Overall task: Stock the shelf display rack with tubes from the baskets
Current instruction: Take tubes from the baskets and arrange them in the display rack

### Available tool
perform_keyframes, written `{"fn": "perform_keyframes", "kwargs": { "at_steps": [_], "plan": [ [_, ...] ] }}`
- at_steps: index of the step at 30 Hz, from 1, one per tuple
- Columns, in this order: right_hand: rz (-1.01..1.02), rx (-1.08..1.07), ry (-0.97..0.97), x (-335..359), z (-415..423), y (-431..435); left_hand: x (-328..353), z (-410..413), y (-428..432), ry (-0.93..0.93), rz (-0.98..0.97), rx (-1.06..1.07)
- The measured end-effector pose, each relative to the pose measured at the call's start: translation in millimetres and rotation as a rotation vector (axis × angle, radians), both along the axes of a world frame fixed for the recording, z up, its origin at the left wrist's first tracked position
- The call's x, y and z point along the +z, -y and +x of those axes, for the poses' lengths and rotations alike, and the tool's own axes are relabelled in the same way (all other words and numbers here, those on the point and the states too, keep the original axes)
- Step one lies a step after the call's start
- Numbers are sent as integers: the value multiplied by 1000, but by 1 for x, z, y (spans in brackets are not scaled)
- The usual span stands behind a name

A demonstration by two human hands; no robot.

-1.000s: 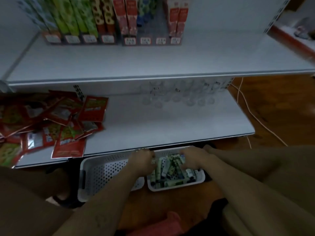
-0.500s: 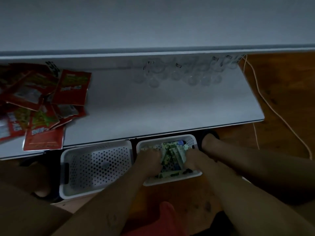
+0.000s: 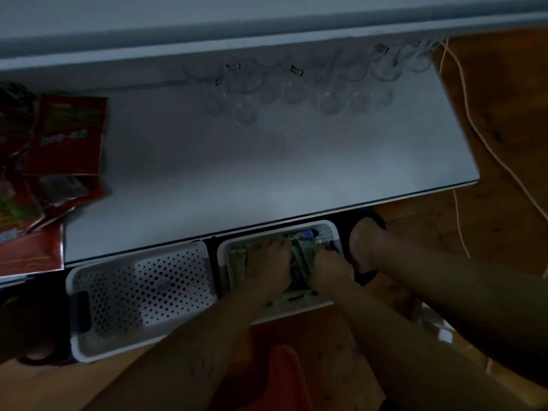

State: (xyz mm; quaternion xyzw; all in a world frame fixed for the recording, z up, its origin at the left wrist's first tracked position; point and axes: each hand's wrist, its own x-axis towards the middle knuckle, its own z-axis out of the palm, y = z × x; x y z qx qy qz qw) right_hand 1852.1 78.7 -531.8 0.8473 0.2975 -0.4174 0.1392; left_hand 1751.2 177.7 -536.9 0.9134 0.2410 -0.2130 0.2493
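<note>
Two hands work a white perforated basket (image 3: pixel 330 229) of tubes (image 3: pixel 237 261) (the task's supply), which sits on the wooden floor (image 3: pixel 498 84) just under the front edge of a lower shelf (image 3: pixel 267 161). The left hand (image 3: pixel 268 262) and the right hand (image 3: pixel 332 266) are sunk side by side in the pile, fingers bent down among the tubes. In the dim light it cannot be told whether either has closed on one.

Just to the left, a second basket (image 3: pixel 89 348) of the same make shows little but its dotted bottom. At the back of the shelf stands the clear display rack (image 3: pixel 296 93), its round sockets seemingly unfilled. On that evidence the stocking is barely begun: a basketful of tubes is yet to be lifted and set in place.

Red snack packets (image 3: pixel 71 134) lie heaped at the shelf's left end, well apart from the rack. A pale cable (image 3: pixel 471 126) trails over the floor on the right, near the person's sandalled foot (image 3: pixel 364 238).
</note>
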Motion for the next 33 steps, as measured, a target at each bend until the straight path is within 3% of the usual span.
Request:
{"fn": "perform_keyframes", "kwargs": {
  "at_steps": [8, 12, 17, 21, 26, 30, 33],
  "plan": [
    [176, -642, -475, 20, 15, 2, -13, -2, 0, 71, -68, 26],
    [218, -737, -573, 33, 24, 3, -11, -5, 3, 115, -184, 58],
    [185, -606, -473, 31, 34, 2, -16, -12, 0, 86, -217, 21],
    [25, -447, -388, 33, 38, 4, -22, -6, 3, 68, -172, -171],
    [-2, -319, -309, 23, 36, 8, -22, 0, 20, -126, -34, -418],
    [43, -290, -242, 15, 35, 6, -21, 7, 20, -54, -6, -323],
    [72, -310, -296, 13, 33, 7, -20, 7, 14, -32, -161, -148]
  ]
}}
